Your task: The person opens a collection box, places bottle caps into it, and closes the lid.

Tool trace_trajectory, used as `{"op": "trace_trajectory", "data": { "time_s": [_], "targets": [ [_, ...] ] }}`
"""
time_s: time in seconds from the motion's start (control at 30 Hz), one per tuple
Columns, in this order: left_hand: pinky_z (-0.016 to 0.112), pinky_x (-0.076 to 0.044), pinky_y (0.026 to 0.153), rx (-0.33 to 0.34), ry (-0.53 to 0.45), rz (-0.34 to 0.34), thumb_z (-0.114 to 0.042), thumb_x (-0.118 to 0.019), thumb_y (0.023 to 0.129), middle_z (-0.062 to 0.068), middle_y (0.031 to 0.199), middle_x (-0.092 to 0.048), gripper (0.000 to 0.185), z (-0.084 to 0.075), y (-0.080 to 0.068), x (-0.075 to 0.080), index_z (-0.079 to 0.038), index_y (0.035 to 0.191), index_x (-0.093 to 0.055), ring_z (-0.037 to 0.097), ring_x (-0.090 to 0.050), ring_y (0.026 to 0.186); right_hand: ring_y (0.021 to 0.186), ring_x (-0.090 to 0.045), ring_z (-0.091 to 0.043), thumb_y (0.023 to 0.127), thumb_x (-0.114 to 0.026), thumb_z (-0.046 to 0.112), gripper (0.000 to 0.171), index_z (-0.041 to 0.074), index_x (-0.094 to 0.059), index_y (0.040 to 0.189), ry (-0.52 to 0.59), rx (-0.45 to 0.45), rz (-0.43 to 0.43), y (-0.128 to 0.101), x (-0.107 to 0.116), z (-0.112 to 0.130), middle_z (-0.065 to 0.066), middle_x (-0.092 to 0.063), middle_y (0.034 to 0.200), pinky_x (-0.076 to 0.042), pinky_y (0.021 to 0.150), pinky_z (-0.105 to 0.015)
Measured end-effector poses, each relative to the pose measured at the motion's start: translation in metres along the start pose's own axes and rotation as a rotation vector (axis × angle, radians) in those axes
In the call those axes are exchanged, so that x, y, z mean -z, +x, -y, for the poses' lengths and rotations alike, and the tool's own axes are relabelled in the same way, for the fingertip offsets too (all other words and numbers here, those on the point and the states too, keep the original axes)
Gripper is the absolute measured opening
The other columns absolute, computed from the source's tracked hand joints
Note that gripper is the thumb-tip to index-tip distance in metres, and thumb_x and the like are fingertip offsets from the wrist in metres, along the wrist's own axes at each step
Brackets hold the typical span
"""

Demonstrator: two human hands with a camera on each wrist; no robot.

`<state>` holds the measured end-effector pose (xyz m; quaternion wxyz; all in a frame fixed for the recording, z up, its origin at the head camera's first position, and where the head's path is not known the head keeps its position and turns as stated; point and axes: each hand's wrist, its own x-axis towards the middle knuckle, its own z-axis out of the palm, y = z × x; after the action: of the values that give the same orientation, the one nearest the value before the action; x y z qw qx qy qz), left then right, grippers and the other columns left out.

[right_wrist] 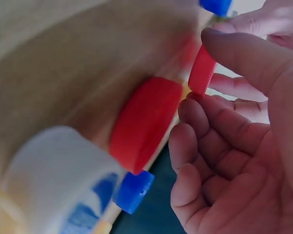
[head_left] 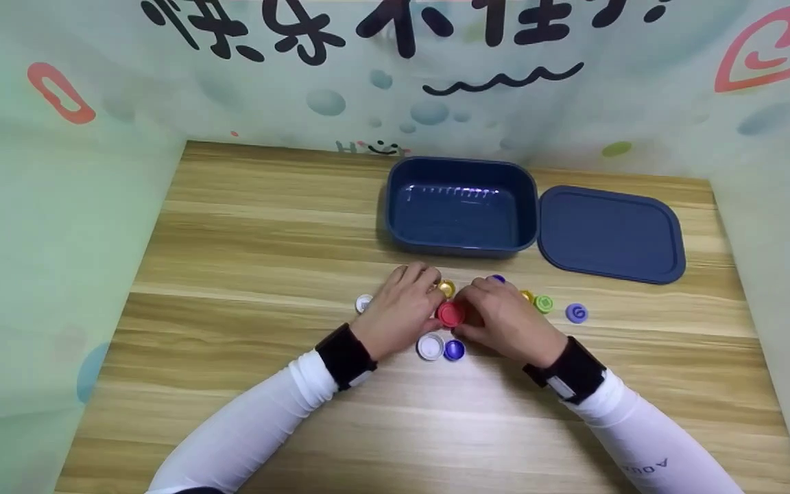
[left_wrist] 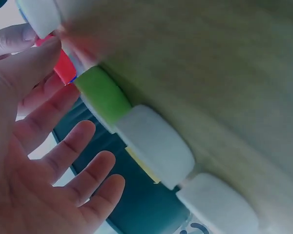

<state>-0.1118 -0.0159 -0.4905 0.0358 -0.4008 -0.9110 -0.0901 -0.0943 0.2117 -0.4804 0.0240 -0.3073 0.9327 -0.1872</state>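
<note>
Both hands meet over a scatter of small round plastic caps on the wood-grain table [head_left: 230,226]; the right hand [head_left: 508,319] pinches a smooth red cap [head_left: 450,313] between thumb and curled fingers, disc tilted up on edge in the right wrist view; the left hand [head_left: 402,309] lies beside it, fingers spread and relaxed, holding nothing; behind stand a glossy dark-blue rounded-rectangular box [head_left: 462,206], long axis left-right, and its flat lid [head_left: 611,233].

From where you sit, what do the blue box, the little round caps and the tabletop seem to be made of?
The blue box looks like glossy plastic: light glints on its floor. Its lid looks matte. The red cap and the white cap look like smooth moulded plastic. The table shows wood grain, possibly laminate.
</note>
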Motion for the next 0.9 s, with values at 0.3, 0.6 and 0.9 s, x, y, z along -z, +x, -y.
{"op": "trace_trajectory", "data": {
  "time_s": [0.3, 0.6, 0.9],
  "targets": [
    [0.035, -0.048, 0.088, 0.062, -0.290, -0.136, -0.030, -0.080, 0.097, 0.004, 0.108, -0.058, 0.035, 0.009, 0.008, 0.022, -0.007, 0.123, -0.074, 0.022, -0.050, 0.102, 0.092, -0.066, -0.027, 0.090, -0.085, 0.010, 0.038, 0.002, -0.070, 0.124, 0.254, -0.079, -0.056, 0.010, 0.028, 0.000, -0.010, -0.069, 0.103, -0.059, 0.080, -0.041],
    [0.027, -0.055, 0.082, 0.300, -0.733, -0.242, -0.006, -0.078, 0.096, 0.008, 0.102, -0.064, 0.030, 0.018, 0.036, 0.040, 0.000, 0.124, -0.069, 0.018, -0.061, 0.092, 0.088, -0.067, -0.020, 0.094, -0.081, 0.010, 0.042, 0.000, -0.067, 0.132, 0.418, -0.188, -0.190, 0.040, 0.047, -0.008, -0.009, -0.071, 0.104, -0.059, 0.078, -0.037],
    [0.026, -0.056, 0.088, 0.499, -0.890, -0.219, 0.000, -0.071, 0.099, 0.011, 0.111, -0.071, 0.036, 0.038, 0.073, 0.048, 0.000, 0.135, -0.067, 0.020, -0.068, 0.098, 0.096, -0.068, -0.022, 0.099, -0.076, 0.012, 0.045, 0.002, -0.063, 0.141, 0.505, -0.360, -0.191, 0.073, 0.054, -0.024, -0.011, -0.070, 0.109, -0.059, 0.084, -0.033]
  ]
}}
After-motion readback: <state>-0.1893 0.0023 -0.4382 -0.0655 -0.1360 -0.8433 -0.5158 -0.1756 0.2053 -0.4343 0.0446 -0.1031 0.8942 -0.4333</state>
